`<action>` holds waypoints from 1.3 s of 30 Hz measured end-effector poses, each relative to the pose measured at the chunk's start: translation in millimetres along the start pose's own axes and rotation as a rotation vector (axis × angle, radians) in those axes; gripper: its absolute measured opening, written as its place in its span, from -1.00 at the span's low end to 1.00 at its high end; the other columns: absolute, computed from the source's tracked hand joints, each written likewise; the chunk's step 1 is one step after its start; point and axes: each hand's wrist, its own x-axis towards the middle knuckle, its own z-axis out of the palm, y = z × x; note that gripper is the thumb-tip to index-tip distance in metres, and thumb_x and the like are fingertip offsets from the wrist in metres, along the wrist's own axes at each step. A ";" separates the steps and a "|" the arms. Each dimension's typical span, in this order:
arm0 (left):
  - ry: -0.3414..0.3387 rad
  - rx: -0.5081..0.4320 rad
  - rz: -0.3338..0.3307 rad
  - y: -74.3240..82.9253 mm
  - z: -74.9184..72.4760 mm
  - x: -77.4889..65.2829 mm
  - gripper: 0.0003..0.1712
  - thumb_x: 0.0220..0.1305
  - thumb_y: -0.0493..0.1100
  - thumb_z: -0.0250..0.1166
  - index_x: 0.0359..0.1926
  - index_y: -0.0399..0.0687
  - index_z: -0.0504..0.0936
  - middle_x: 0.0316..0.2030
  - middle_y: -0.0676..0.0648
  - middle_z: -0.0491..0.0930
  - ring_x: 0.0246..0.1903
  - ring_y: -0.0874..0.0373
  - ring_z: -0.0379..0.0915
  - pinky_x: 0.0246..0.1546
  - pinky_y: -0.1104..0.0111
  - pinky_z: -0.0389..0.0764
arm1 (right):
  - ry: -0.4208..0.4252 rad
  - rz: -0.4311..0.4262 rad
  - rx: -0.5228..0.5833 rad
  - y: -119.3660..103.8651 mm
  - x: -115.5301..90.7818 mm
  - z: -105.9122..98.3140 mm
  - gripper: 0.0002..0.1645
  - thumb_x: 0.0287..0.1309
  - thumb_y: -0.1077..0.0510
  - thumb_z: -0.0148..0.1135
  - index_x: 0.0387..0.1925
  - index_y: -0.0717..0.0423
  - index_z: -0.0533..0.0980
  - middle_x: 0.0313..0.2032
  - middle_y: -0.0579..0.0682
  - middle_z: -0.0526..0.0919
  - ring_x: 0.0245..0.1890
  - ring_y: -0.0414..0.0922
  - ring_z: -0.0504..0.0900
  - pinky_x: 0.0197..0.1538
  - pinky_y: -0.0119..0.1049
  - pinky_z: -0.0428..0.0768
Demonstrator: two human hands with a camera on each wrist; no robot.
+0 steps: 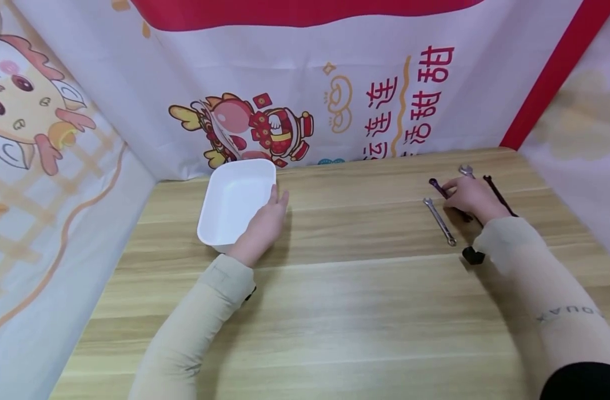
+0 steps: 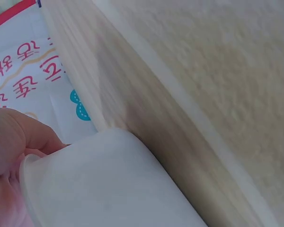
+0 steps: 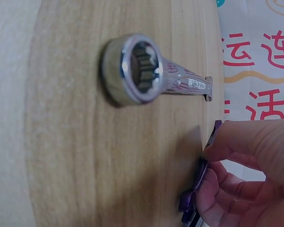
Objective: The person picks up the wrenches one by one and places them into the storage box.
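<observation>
At the left of the head view, a white plastic box (image 1: 229,203) lies open side up on the wooden table. My left hand (image 1: 265,225) holds its right side; in the left wrist view, fingers (image 2: 35,135) bend over the rim of the box (image 2: 104,184). On the far right, my right hand (image 1: 474,199) pinches a purple combination wrench (image 1: 437,188) between thumb and fingers. The right wrist view shows this purple wrench (image 3: 187,202) partly covered by the hand. Just left of it lies a silver combination wrench (image 1: 439,221), its ring end nearest me.
Another silver wrench (image 1: 466,170) shows its open end beyond the right hand, the rest hidden. A dark wrench (image 1: 497,194) lies to its right. Small and black, an object (image 1: 472,255) sits by the right cuff. Printed cloth (image 1: 295,66) hangs along the table's back and sides.
</observation>
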 end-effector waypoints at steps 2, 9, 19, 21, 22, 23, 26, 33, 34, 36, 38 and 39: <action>-0.004 0.000 0.001 1.8 0.6 -0.7 -0.27 0.46 -0.53 -0.15 0.60 -0.27 0.03 0.56 -0.45 -0.27 -0.10 -0.21 0.61 -0.20 0.13 0.70 | -0.006 -0.002 0.001 -0.2 -0.2 0.6 -0.36 0.19 0.18 0.32 0.27 0.38 0.48 0.09 0.45 0.59 -0.03 0.27 0.55 0.11 0.28 0.46; 0.006 -0.014 0.008 5.0 2.8 -0.8 -0.27 0.45 -0.52 -0.11 0.60 -0.25 0.06 0.56 -0.44 -0.24 -0.15 -0.20 0.62 -0.28 0.17 0.69 | -0.006 -0.005 0.016 -1.4 -2.7 -0.1 -0.39 0.20 0.19 0.31 0.25 0.40 0.48 0.13 0.48 0.55 0.05 0.33 0.52 0.15 0.33 0.43; 0.023 0.023 0.036 14.5 7.2 -4.1 -0.31 0.46 -0.53 -0.15 0.57 -0.35 0.08 0.57 -0.40 -0.21 -0.14 -0.18 0.64 -0.17 0.13 0.72 | -0.015 0.000 0.033 -0.8 -5.4 0.8 -0.39 0.24 0.17 0.32 0.25 0.41 0.47 0.13 0.50 0.54 -0.01 0.29 0.56 0.11 0.30 0.48; 0.027 0.021 0.035 16.0 8.8 -4.8 -0.29 0.43 -0.55 -0.15 0.57 -0.38 0.04 0.58 -0.38 -0.21 -0.15 -0.17 0.63 -0.16 0.14 0.71 | -0.014 -0.002 0.033 -0.9 -5.1 0.3 -0.39 0.23 0.18 0.32 0.25 0.41 0.47 0.13 0.49 0.54 -0.02 0.29 0.56 0.11 0.29 0.48; 0.029 0.016 0.033 16.8 9.8 -5.2 -0.28 0.42 -0.56 -0.15 0.57 -0.39 0.02 0.58 -0.37 -0.21 -0.16 -0.17 0.63 -0.16 0.15 0.72 | -0.014 -0.003 0.034 -1.2 -5.0 0.1 -0.39 0.23 0.18 0.32 0.25 0.41 0.47 0.13 0.49 0.55 -0.03 0.28 0.56 0.11 0.29 0.48; 0.037 0.017 0.037 17.4 10.8 -5.6 -0.28 0.40 -0.57 -0.16 0.57 -0.41 0.01 0.58 -0.37 -0.20 -0.15 -0.18 0.64 -0.13 0.13 0.72 | -0.012 -0.005 0.032 -1.5 -5.0 -0.1 -0.39 0.23 0.18 0.32 0.25 0.41 0.47 0.13 0.49 0.55 -0.03 0.28 0.56 0.11 0.29 0.47; 0.059 0.011 0.049 19.9 12.8 -7.3 -0.26 0.36 -0.57 -0.13 0.55 -0.45 0.01 0.58 -0.38 -0.18 -0.08 -0.22 0.63 -0.06 0.09 0.70 | -0.008 -0.014 0.026 -2.1 -5.7 -0.7 -0.38 0.22 0.18 0.33 0.25 0.41 0.48 0.14 0.48 0.55 -0.02 0.28 0.55 0.13 0.29 0.46; 0.075 0.005 0.060 25.8 12.7 -10.5 -0.25 0.34 -0.58 -0.09 0.54 -0.48 0.02 0.57 -0.41 -0.15 -0.14 -0.21 0.64 -0.13 0.11 0.72 | -0.012 -0.012 0.026 -2.7 -7.4 -1.7 -0.38 0.24 0.19 0.32 0.27 0.42 0.46 0.18 0.51 0.50 0.06 0.33 0.49 0.19 0.34 0.40; 0.075 0.006 0.062 26.3 12.8 -10.7 -0.26 0.34 -0.57 -0.08 0.54 -0.48 0.03 0.57 -0.41 -0.14 -0.16 -0.20 0.64 -0.13 0.11 0.72 | -0.013 -0.009 0.029 -2.7 -7.4 -1.7 -0.38 0.25 0.19 0.32 0.27 0.41 0.46 0.18 0.51 0.49 0.07 0.34 0.48 0.20 0.35 0.39; 0.069 -0.002 0.061 27.5 13.3 -11.2 -0.25 0.34 -0.57 -0.07 0.54 -0.47 0.03 0.57 -0.40 -0.16 -0.22 -0.19 0.63 -0.16 0.12 0.72 | -0.012 -0.005 0.029 -2.0 -7.1 -1.7 -0.38 0.25 0.19 0.32 0.27 0.41 0.46 0.19 0.51 0.48 0.09 0.35 0.47 0.21 0.36 0.37; 0.066 -0.004 0.064 28.6 14.1 -11.3 -0.24 0.33 -0.58 -0.06 0.54 -0.46 0.03 0.57 -0.40 -0.17 -0.26 -0.17 0.62 -0.17 0.13 0.72 | -0.013 0.000 0.032 -1.3 -6.6 -1.9 -0.38 0.25 0.19 0.33 0.27 0.41 0.46 0.19 0.50 0.47 0.09 0.34 0.45 0.22 0.36 0.36; 0.067 -0.005 0.066 29.1 14.5 -11.2 -0.23 0.32 -0.58 -0.05 0.54 -0.46 0.04 0.57 -0.40 -0.18 -0.29 -0.16 0.62 -0.18 0.15 0.72 | -0.014 0.001 0.034 -1.0 -6.3 -2.2 -0.38 0.25 0.19 0.33 0.27 0.41 0.46 0.18 0.50 0.48 0.08 0.34 0.45 0.23 0.36 0.35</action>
